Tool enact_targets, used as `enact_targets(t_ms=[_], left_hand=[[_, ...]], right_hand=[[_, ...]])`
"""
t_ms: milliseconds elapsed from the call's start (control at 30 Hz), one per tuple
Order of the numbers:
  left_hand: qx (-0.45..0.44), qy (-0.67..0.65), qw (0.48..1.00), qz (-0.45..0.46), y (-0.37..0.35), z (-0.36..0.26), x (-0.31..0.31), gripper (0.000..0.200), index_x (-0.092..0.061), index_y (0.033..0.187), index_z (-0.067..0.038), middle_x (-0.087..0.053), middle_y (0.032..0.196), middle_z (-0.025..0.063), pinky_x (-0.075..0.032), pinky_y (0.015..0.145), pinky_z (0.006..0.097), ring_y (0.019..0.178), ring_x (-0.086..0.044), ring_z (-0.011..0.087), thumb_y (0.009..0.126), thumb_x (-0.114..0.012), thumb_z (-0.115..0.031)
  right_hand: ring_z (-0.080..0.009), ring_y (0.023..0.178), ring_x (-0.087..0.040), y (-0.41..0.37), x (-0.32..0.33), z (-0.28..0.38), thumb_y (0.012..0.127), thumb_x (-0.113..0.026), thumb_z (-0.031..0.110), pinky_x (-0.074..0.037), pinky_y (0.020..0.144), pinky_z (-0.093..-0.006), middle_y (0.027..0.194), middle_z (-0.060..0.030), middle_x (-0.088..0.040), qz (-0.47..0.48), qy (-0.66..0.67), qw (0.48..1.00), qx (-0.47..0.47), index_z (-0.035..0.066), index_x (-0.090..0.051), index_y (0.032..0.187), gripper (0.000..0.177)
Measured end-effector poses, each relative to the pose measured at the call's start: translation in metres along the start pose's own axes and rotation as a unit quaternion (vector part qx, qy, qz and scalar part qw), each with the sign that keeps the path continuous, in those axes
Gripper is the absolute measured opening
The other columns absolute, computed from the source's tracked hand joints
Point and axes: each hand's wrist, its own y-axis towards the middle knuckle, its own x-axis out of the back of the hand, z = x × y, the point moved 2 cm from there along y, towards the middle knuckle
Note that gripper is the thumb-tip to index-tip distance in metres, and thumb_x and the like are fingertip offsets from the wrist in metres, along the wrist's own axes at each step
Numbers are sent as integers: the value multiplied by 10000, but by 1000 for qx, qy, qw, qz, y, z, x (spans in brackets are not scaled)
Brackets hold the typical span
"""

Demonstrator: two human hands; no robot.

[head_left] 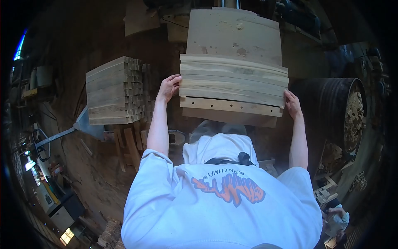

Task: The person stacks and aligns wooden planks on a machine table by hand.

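So the stack of boards (234,81) sits right in the middle of the view, held out in front of the person at arm's length. It's a handful of long pale planks lying flat on one another, edges a bit staggered. The lowest visible one is a strip with a row of small holes (232,106) along it. The left hand (169,88) is at the left end of the stack, fingers curled over the edge and gripping it. The right hand (293,104) is clamped on the right end the same way, thumb side up, so both ends are held at once. Just beyond the stack, touching its far edge or tucked under it (can't tell which), is a wide grey panel (234,37) with some rusty-looking blotches. Left of the stack, well apart, there's a neat pile of slats (114,91), and near the foot of that pile a few loose sticks (130,145) lie on the dirt floor. Right of the stack stands a dark ribbed barrel (331,108) with wood scraps (353,120) in it. Nearer than the stack is the person's own white T-shirt (219,199) with an orange graphic, and further right of that another person (338,220) is just in view at the edge.
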Motion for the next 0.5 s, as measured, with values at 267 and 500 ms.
enact_targets(t_ms=[267, 500], left_hand=[[10, 2, 1000, 24, 2, -4, 6, 370, -608, 1164, 8, -667, 1057, 90, -525, 848, 308, 956, -643, 175, 846, -748, -118], [31, 32, 998, 34, 0, -14, 2, 372, -606, 1161, 9, -663, 1043, 86, -531, 856, 310, 957, -640, 182, 841, -752, -112]], right_hand=[[-122, 1086, -583, 0, -12, 12, 918, -685, 365, -424, 924, -307, 1189, -23, -644, -28, -56, 998, -14, 41, -594, 1290, 502], [-137, 1128, -567, -3, -15, 16, 943, -654, 333, -459, 938, -339, 1207, -35, -635, -1, -71, 997, -12, 23, -598, 1270, 454]])
